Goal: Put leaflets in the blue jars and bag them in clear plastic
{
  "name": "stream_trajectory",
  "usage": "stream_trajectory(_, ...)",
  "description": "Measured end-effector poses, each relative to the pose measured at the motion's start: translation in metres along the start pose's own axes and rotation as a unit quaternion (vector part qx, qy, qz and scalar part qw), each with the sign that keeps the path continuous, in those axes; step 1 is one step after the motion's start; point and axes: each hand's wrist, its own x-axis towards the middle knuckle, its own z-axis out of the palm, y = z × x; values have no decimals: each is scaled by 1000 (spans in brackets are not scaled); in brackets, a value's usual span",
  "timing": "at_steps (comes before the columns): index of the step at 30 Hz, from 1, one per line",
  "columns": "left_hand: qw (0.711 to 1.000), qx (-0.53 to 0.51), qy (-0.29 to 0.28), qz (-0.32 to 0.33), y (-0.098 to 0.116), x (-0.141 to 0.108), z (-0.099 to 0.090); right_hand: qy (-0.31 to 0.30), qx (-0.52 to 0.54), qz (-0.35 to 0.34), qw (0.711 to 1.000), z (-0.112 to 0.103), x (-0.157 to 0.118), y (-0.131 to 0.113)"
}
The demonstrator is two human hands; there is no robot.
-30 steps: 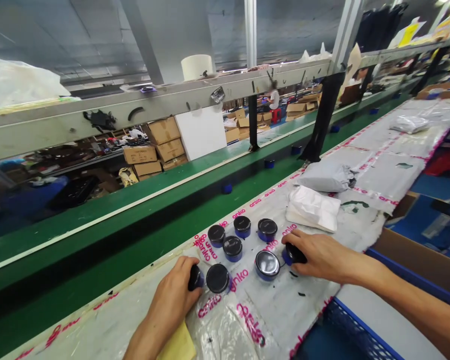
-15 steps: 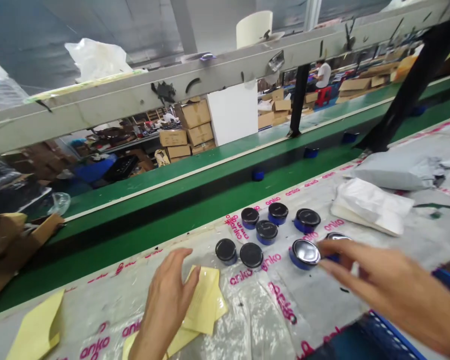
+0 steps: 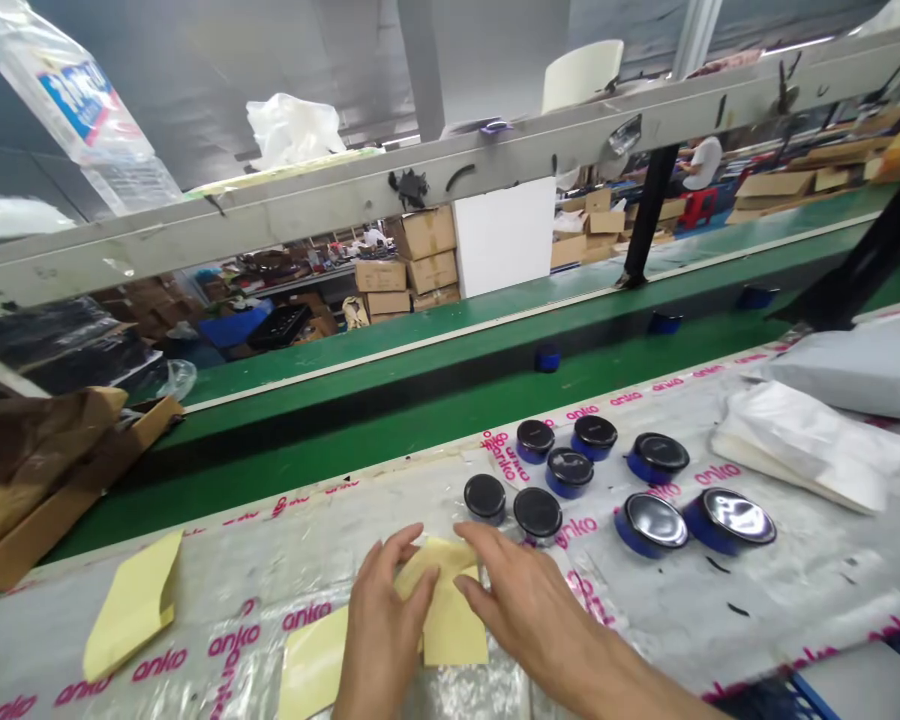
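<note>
Yellow paper pieces (image 3: pixel 456 630) lie on the plastic-covered table, between and below my two hands. My left hand (image 3: pixel 386 620) is at their left side, its thumb and fingers apart over the paper's upper left corner. Over the upper right edge is my right hand (image 3: pixel 529 605), thumb and index finger spread. Just beyond my hands stand round blue containers with black tops, one of them a black-topped container (image 3: pixel 538 513). Two with shiny tops, a left one (image 3: pixel 652 523) and a right one (image 3: pixel 733 518), sit farther right.
A folded yellow sheet (image 3: pixel 131 605) lies at the left. White cloth-like sheets (image 3: pixel 802 440) rest at the right. Behind the table runs a green conveyor (image 3: pixel 330 440) carrying blue pieces. An open cardboard box (image 3: pixel 75 500) is at far left; a seated person (image 3: pixel 703 163) is far back.
My right hand has moved left, from the shiny-topped containers to the yellow paper. My left hand has come closer over the paper. The camera view has shifted left.
</note>
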Motion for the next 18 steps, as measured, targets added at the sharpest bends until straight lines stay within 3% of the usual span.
stream_trajectory(4,993,-78,-79,-38,16,-6,-2,1,163,47,986,-10,-3,5)
stream_trajectory(8,987,-104,-117,-24,27,-9,5,-24,348,103,932,-25,-9,9)
stream_trajectory(10,985,-127,-111,-35,33,-12,12,-20,342,110,933,-33,-14,11)
stream_trajectory(14,981,-138,-119,-73,45,-24,27,34,213,89,972,-47,-24,13)
stream_trajectory(18,976,-135,-152,-72,54,-32,34,69,190,72,977,-59,-27,14)
